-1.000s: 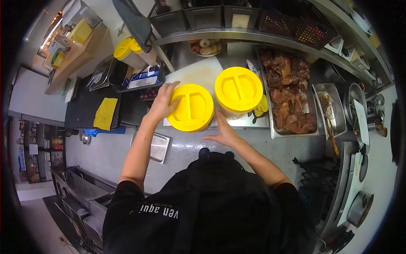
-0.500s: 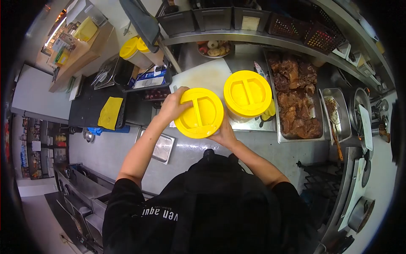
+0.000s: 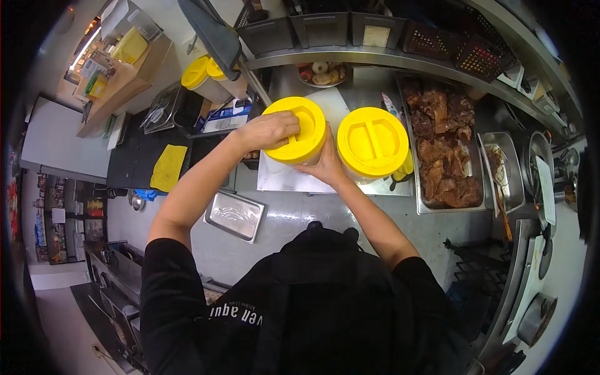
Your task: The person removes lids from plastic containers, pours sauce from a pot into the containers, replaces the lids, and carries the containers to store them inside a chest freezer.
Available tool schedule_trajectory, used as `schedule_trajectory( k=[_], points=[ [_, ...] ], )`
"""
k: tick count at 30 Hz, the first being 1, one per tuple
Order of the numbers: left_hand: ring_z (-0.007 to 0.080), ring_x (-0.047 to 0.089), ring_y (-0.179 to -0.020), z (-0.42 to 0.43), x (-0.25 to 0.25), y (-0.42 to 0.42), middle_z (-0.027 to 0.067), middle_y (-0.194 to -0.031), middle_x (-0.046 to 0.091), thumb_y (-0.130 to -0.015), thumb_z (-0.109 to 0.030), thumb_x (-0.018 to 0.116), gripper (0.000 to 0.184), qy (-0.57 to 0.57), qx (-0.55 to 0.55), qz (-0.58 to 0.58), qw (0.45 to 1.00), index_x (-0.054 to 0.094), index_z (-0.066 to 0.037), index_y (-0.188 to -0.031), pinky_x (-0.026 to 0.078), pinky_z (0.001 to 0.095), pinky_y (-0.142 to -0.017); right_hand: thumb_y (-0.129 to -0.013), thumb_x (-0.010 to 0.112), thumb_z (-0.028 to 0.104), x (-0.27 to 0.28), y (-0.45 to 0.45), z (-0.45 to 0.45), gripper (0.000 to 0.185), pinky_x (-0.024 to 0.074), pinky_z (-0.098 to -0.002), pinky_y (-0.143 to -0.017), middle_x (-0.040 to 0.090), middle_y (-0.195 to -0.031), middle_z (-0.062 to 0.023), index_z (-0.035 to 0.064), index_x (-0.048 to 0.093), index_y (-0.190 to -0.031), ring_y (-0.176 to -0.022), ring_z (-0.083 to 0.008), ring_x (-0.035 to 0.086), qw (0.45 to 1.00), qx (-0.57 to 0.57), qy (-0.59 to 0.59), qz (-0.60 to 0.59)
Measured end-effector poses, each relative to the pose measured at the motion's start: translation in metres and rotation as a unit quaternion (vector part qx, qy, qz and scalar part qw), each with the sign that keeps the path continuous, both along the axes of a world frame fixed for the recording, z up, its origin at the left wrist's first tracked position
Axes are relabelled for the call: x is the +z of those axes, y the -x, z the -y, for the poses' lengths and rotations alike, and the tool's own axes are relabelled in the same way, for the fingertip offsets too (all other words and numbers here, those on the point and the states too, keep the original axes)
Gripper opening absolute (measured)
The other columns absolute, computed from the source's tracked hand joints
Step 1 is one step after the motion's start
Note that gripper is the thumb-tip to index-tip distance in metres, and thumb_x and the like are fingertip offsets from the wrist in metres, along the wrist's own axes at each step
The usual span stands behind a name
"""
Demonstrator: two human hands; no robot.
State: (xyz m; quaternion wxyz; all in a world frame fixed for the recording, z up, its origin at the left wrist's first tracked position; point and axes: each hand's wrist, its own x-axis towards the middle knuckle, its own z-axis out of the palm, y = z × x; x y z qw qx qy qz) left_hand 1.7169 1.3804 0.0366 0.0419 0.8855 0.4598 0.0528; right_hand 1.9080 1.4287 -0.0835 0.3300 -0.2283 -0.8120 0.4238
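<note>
My left hand [image 3: 275, 130] is closed on the bar handle of a round yellow lid [image 3: 309, 128], which sits on a clear container. Against the lower right side of that container, my right hand [image 3: 328, 164] is wrapped with its thumb and fingers around the wall. Just to the right stands a second container with a yellow lid [image 3: 373, 142], untouched. Under and behind the containers lies a white cutting board [image 3: 334, 105] on the steel counter.
A deep tray of dark meat [image 3: 440, 156] and a narrower steel pan [image 3: 507, 164] are on the right. Black bins [image 3: 320, 30] line the shelf above. A yellow cloth [image 3: 167, 167] lies left. An empty steel tray [image 3: 235, 215] sits lower down.
The left container has moved up, away from my body, with both hands on it. My left hand has shifted further over its lid and now grips the bar. The view has shifted slightly.
</note>
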Motion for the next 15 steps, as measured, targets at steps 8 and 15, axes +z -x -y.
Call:
schedule_trajectory(
  k=[8,15],
  points=[
    [0.0373,0.059,-0.082,-0.027,-0.015,-0.013,0.0168,-0.082,0.061,-0.074,-0.007,0.056,0.025,0.039,0.111,-0.022,0.993,0.052,-0.006,-0.099,0.047,0.0406,-0.076,-0.051,0.088,0.034,0.004,0.006,-0.003,0.124,0.0254,-0.042,-0.109,0.025,-0.139,-0.0209,0.0017,0.008,-0.14,-0.131,-0.0357,0.028,0.998,0.009,0.022,-0.065],
    [0.0389,0.063,-0.079,-0.032,-0.043,-0.022,0.0202,-0.09,0.065,-0.079,-0.012,0.052,0.037,-0.047,0.479,0.052,0.875,0.043,-0.004,-0.115,0.051,0.0443,-0.07,-0.051,0.088,0.033,-0.018,0.022,0.012,0.127,0.0269,-0.0433,-0.108,0.024,-0.138,-0.0239,-0.0019,0.006,-0.14,-0.13,-0.0374,0.028,0.996,-0.089,-0.019,-0.024]
  ],
)
